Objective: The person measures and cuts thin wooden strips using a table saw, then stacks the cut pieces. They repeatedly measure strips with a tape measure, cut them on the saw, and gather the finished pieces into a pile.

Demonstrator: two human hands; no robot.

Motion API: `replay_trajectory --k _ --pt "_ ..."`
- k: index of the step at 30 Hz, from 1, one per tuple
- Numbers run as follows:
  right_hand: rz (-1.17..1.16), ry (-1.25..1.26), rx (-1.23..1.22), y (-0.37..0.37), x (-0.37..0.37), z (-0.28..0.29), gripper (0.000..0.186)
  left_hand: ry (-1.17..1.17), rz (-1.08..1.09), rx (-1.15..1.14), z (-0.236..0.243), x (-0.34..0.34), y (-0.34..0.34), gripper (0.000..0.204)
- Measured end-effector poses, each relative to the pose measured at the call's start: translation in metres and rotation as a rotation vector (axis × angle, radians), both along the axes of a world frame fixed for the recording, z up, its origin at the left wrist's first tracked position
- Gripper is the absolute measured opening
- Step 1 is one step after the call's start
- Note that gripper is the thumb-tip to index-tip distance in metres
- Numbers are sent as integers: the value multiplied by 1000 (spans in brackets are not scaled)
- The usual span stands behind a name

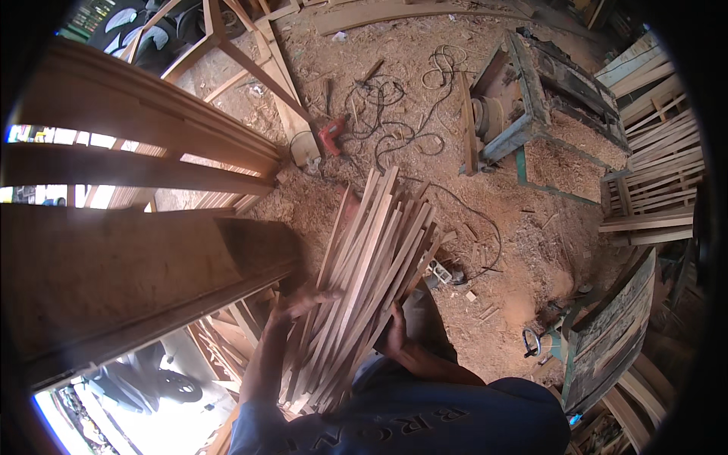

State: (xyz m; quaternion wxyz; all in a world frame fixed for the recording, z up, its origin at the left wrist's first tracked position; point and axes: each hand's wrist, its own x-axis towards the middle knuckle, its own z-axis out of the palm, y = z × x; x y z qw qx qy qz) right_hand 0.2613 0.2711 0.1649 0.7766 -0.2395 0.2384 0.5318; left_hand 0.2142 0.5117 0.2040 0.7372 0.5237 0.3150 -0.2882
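A thick bundle of long, thin wooden strips (356, 280) leans against my body, slanting up and away from me, its ends uneven. My left hand (309, 300) presses on the bundle's left side with its fingers laid over the outer strips. On the other side my right hand (394, 331) grips the strips from the right, some of its fingers hidden behind the wood. The bundle's lower end rests near my lap, by my blue shirt (409, 417).
Sawdust and offcuts cover the floor, with a red power tool (331, 136) and tangled black cords (394, 136) ahead. Tall wooden frames (136, 114) and a broad plank (144, 265) stand left. A machine (546, 114), a handwheel (532, 343) and stacked strips (660, 159) are right.
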Motion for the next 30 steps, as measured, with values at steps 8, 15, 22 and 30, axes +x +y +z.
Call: replay_trajectory --k 8,15,22,30 --pt "-31 -83 52 108 200 65 81 -268 -17 60 112 213 112 89" --pt "-182 -261 325 167 339 133 77 -286 -454 499 161 398 173 82" --pt "-428 -364 164 259 502 116 75 -620 -804 430 136 593 262 88" --pt "-640 -417 288 346 662 132 75 -435 -794 280 156 792 322 81"
